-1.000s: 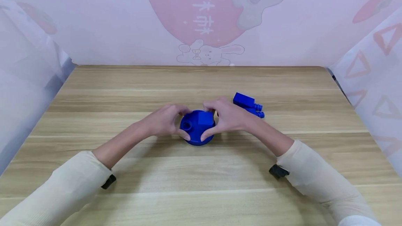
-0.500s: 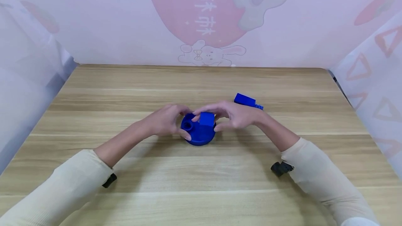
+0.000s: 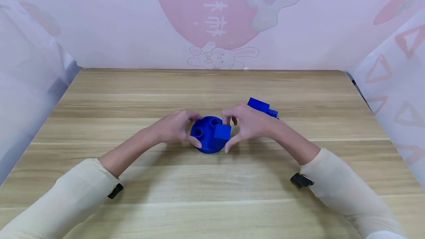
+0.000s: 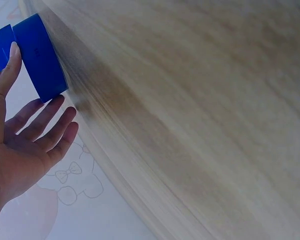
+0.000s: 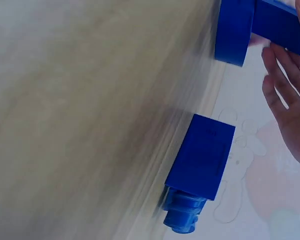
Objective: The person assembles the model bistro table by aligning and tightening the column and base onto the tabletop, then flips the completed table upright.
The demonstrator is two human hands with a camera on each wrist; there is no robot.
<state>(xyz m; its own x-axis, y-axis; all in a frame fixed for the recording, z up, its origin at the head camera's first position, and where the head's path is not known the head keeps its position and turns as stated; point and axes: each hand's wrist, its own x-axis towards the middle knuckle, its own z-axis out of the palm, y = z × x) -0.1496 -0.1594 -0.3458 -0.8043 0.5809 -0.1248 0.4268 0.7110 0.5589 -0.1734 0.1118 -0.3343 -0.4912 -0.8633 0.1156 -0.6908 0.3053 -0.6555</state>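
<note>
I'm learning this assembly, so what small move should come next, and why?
Probably a slight twist of the upright block by the right hand: its thumb and fingers surround it, the left hand holds the dish, and a loose block's ridged end suggests screwing.

Clearance abt round base (image 3: 204, 144): L hand (image 3: 174, 126) bars L rim; R hand (image 3: 249, 123), gripping upright block (image 3: 222, 131), bars R. Gaps btwn thumbs (image 3: 194, 142) (front) and btwn fingertips (image 3: 226, 114) (rear) leave passage; bare tabletop (image 3: 192, 187) runs btwn forearms (image 3: 127, 155) to front rim, also base to rear wall (image 3: 132, 28). Necked block (image 3: 259, 105), just beyond R hand, obstructs far-R approach.
</note>
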